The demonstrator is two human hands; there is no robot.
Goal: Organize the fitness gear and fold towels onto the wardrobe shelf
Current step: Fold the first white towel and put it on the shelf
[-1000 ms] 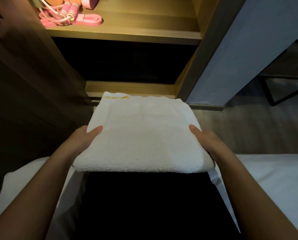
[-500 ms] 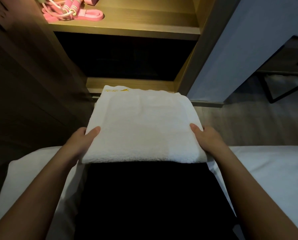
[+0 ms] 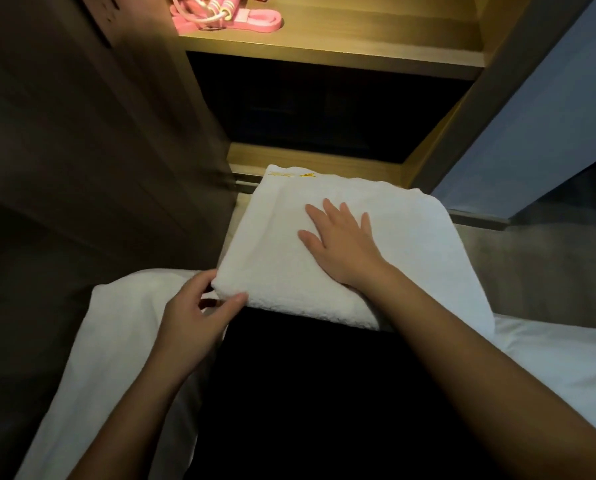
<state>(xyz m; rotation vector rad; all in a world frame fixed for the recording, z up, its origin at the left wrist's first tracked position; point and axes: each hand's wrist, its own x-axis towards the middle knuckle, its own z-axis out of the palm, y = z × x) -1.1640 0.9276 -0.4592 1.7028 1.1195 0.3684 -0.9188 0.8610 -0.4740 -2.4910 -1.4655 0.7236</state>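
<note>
A folded white towel [image 3: 411, 244] with a small yellow logo at its far edge is held in front of the open wardrobe. My right hand [image 3: 341, 244] lies flat on top of the towel, fingers spread. My left hand [image 3: 192, 317] pinches the towel's near left corner between thumb and fingers. Pink fitness gear [image 3: 220, 17], a skipping rope and bands, lies on the lit wooden wardrobe shelf [image 3: 359, 53] at the top of the view.
Below the lit shelf is a dark compartment [image 3: 324, 109] with a lower wooden ledge [image 3: 307, 161]. The brown wardrobe door [image 3: 82, 116] stands open at left. A blue-grey panel [image 3: 532, 133] is at right. White bedding [image 3: 123, 341] lies on both sides below.
My right hand left the towel's right edge and now lies flat on top. My left hand slid down to the near left corner. The view shifted so the towel sits further right.
</note>
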